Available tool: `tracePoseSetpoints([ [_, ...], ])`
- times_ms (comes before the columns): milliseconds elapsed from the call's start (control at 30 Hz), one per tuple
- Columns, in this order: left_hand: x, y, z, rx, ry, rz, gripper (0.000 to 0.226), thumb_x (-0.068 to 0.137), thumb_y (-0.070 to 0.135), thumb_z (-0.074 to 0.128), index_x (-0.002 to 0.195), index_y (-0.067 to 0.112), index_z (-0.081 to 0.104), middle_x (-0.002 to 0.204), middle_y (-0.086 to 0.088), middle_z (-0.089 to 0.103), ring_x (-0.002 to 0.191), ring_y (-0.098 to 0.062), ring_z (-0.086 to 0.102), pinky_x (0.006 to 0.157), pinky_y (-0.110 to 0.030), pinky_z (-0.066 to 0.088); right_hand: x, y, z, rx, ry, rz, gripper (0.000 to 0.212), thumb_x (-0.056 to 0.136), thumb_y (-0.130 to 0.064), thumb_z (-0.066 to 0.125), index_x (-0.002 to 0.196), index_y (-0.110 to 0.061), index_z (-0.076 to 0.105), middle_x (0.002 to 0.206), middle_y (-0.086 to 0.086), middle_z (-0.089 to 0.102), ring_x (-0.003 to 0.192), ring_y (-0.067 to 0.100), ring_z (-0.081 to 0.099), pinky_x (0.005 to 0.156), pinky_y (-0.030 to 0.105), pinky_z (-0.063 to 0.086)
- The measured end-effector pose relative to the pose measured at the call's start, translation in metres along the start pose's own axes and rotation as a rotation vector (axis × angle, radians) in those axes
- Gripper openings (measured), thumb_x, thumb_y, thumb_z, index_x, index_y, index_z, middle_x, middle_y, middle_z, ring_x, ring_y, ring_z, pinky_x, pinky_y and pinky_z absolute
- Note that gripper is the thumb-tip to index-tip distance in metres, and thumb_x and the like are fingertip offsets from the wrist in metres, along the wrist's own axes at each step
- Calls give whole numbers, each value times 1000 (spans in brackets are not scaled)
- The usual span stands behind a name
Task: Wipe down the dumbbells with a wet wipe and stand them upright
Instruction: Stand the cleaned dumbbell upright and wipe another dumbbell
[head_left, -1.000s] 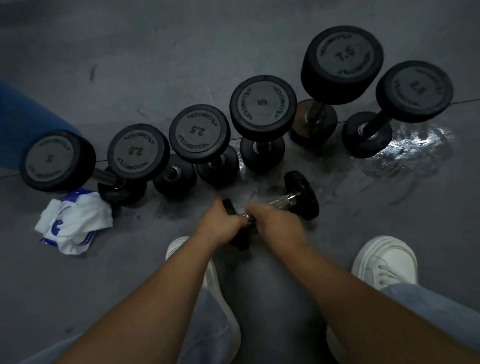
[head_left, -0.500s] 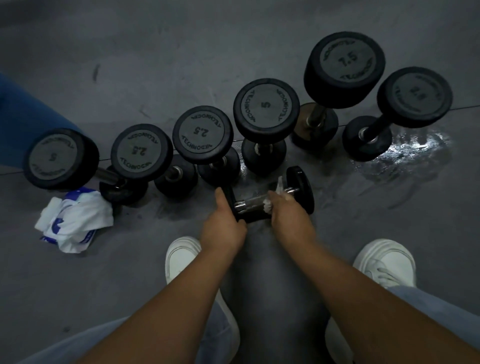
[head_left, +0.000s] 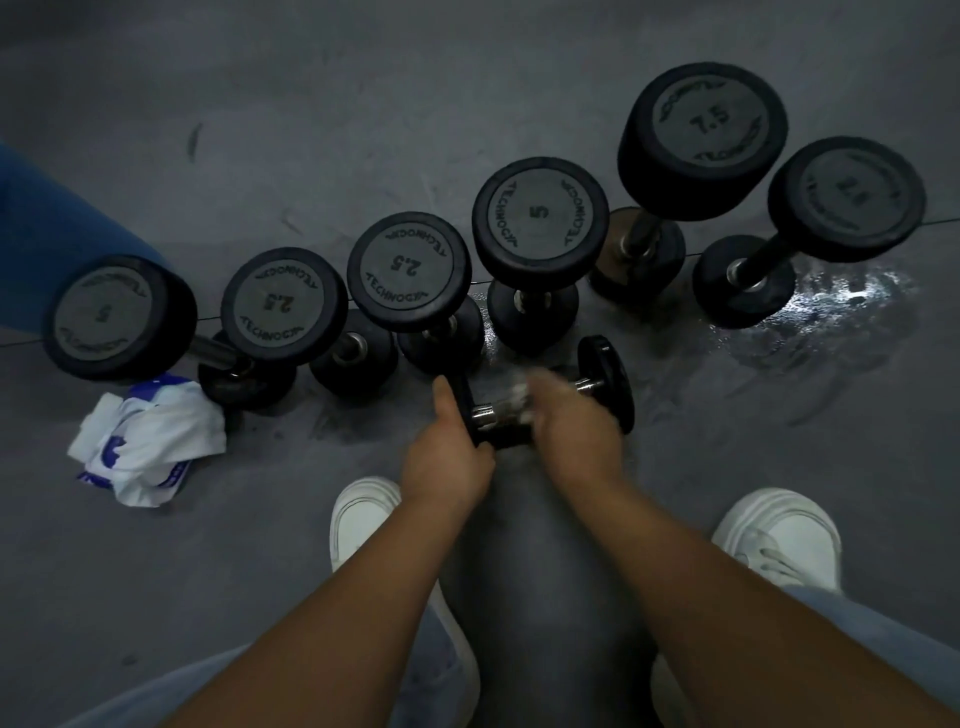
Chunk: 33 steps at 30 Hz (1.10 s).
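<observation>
So the small dumbbell (head_left: 605, 387) was lying on its side on the floor (head_left: 311, 130), right between the person's white shoes and the row of upright dumbbells (head_left: 540, 221) just behind it. The left hand (head_left: 449, 457) was gripping its left head, thumb up along the face of the plate, basically pinning it so it couldn't roll. The right hand (head_left: 576, 426) was motion-blurred, but it looked closed over the chrome handle (head_left: 485, 415) with the wet wipe (head_left: 517, 397) bunched under the fingers; I couldn't make out the individual fingers. Handling-wise, my guess is this one was the lightest of the lot, easy for one hand, rigid all the way through, nothing fragile about it. The round heads would want to roll on that floor though, and a damp chrome bar gets slick, so I'd hold it by the rubbery head while wiping and take it by the handle or far head to tip it upright. The wipe was the only soft, floppy thing in play. There was a wet patch (head_left: 841, 296) shining on the floor off to the right, well apart from both hands, so I'd mind where it gets stood.
</observation>
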<state>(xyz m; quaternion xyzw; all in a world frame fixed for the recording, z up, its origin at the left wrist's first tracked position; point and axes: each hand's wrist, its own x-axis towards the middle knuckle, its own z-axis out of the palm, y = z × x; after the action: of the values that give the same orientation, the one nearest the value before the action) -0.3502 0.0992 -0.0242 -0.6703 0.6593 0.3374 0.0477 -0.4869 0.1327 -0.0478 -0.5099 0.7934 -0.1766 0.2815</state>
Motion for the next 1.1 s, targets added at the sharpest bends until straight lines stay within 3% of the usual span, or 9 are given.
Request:
tracePoseSetpoints([
  [67, -1, 0, 1, 19, 6, -4, 92, 87, 24, 62, 156, 22, 1, 119, -20, 64, 105, -40, 62, 86, -41, 51, -5, -1, 1, 13, 51, 63, 9, 92, -25, 44, 99, -26, 50, 95, -2, 65, 79, 29, 65, 66, 36, 53],
  [167, -1, 0, -1, -30, -34, 1, 91, 87, 24, 61, 155, 22, 1, 117, -21, 65, 104, -40, 63, 86, -43, 52, -17, -24, 12, -66, -189, -119, 13, 94, -29, 46, 106, -28, 51, 103, 2, 66, 89, 31, 67, 69, 35, 51],
  [267, 6, -1, -7, -7, -52, -4, 92, 87, 25, 63, 156, 25, 2, 122, -18, 65, 108, -38, 63, 91, -41, 51, 3, -16, -9, 26, -6, 70, 28, 93, -21, 45, 118, -31, 51, 99, 11, 69, 90, 35, 66, 73, 37, 48],
  [367, 7, 2, -8, -2, -32, -21, 93, 87, 26, 63, 156, 25, 0, 125, -17, 63, 110, -38, 61, 92, -40, 51, 1, -6, -16, 124, 95, 116, 17, 93, -13, 40, 103, -23, 49, 92, 8, 65, 84, 36, 63, 75, 42, 50],
  [533, -6, 2, -2, -75, -34, -7, 96, 89, 21, 62, 156, 28, -6, 127, -19, 61, 111, -39, 60, 93, -41, 50, -13, 3, 13, 6, 275, 36, 37, 87, -5, 48, 121, -13, 60, 124, 4, 58, 110, 31, 52, 92, 42, 44],
  [733, 0, 4, -5, -108, -97, -28, 93, 92, 23, 60, 156, 25, -7, 126, -18, 63, 111, -35, 62, 94, -41, 49, -26, -10, 33, -157, 46, -247, 60, 75, -10, 59, 133, -20, 49, 134, -2, 51, 116, 26, 47, 85, 41, 46],
  [833, 5, 2, -6, -88, -94, -46, 95, 90, 18, 62, 156, 26, -6, 130, -16, 61, 113, -36, 60, 97, -40, 49, -27, -9, 24, -138, 185, 59, 65, 75, -6, 56, 139, -17, 45, 141, -1, 47, 117, 26, 45, 84, 42, 45],
  [933, 10, 5, -10, -94, -81, -34, 91, 88, 21, 61, 156, 26, 1, 126, -16, 63, 110, -35, 62, 95, -42, 50, -40, -16, 35, -143, 82, -164, 62, 78, -10, 50, 140, -18, 46, 142, -3, 47, 114, 27, 48, 83, 41, 47],
  [1100, 24, 10, -29, 24, -109, -38, 69, 77, 36, 67, 139, 23, 38, 119, -13, 65, 108, -34, 62, 91, -41, 52, -24, -1, 22, -137, 94, -33, 63, 78, -11, 52, 140, -16, 47, 144, -3, 45, 117, 27, 45, 88, 39, 48],
])
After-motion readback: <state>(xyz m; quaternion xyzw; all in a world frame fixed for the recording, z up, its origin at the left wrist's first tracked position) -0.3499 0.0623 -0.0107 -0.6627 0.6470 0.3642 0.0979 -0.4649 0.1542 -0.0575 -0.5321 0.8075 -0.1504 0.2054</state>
